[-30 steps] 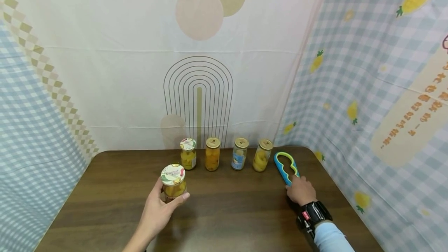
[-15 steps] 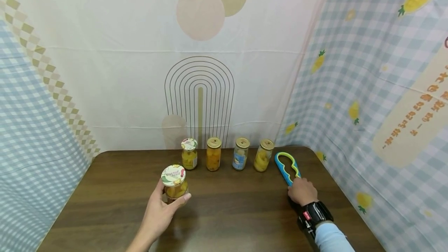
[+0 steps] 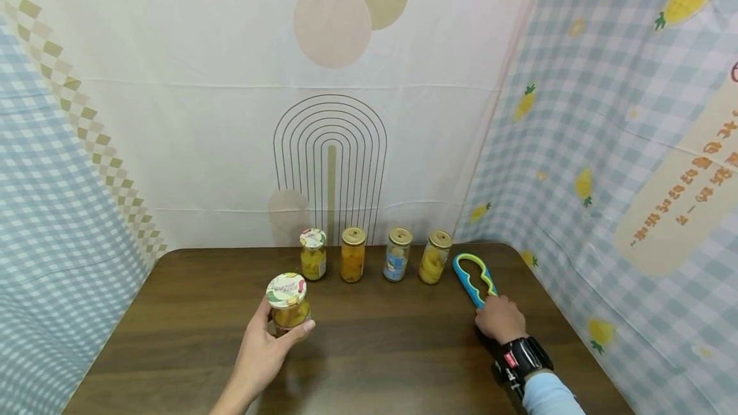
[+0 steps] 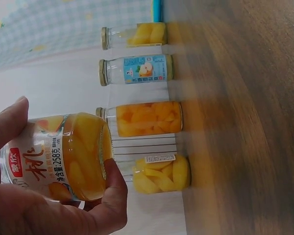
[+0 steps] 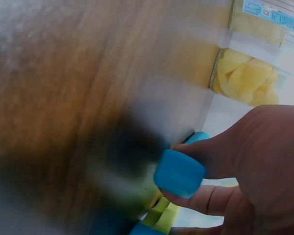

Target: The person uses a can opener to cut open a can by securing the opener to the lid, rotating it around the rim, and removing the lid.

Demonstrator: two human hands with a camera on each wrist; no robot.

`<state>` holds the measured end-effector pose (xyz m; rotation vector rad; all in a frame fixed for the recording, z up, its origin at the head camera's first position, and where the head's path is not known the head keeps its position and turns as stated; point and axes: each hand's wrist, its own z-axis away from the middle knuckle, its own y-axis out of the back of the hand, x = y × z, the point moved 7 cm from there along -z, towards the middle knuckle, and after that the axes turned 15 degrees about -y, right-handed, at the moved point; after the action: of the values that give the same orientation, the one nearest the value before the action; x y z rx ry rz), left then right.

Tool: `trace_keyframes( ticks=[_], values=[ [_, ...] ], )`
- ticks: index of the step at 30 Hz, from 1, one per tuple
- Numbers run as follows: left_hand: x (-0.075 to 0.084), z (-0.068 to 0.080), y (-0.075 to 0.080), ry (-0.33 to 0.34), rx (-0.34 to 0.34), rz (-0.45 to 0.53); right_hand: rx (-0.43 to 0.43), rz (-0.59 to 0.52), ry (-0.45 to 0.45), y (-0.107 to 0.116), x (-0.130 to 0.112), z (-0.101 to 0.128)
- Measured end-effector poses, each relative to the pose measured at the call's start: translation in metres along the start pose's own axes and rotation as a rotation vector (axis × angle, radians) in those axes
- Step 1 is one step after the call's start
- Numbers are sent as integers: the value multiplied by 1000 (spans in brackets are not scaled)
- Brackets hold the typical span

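Five glass jars of fruit are standing on the table (image 3: 173,312): one jar with a patterned lid (image 3: 287,303) near the front, and four jars (image 3: 353,263) lining up in a row at the back. One blue-and-green jar opener (image 3: 471,276) is lying on the table. Two hands are showing.

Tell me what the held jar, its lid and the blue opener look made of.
Jar: clear glass, likely; the fruit shows through. Lid: probably printed metal, matte white. Opener: smooth blue plastic with a green lining, perhaps rubbery. Table: dark wood grain, possibly laminate.
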<state>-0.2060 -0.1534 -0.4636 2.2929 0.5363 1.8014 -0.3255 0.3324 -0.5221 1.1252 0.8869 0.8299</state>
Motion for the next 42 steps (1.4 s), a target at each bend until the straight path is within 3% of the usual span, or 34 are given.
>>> trace_keyframes(
  ticks=[5,12,24,33,42],
  values=[
    [2,-1,-2,-9,-4,4,24,-61,6,4,6,0],
    [2,-4,-5,-12,-9,13,142,-170,42,14,11,5],
    [0,-8,-11,-3,-28,24,323,-455,42,55,25,32],
    [1,-13,-17,-45,-14,28,433,-556,199,92,-11,77],
    [0,-18,-31,-60,-22,55,514,-593,457,112,-63,129]
  ],
)
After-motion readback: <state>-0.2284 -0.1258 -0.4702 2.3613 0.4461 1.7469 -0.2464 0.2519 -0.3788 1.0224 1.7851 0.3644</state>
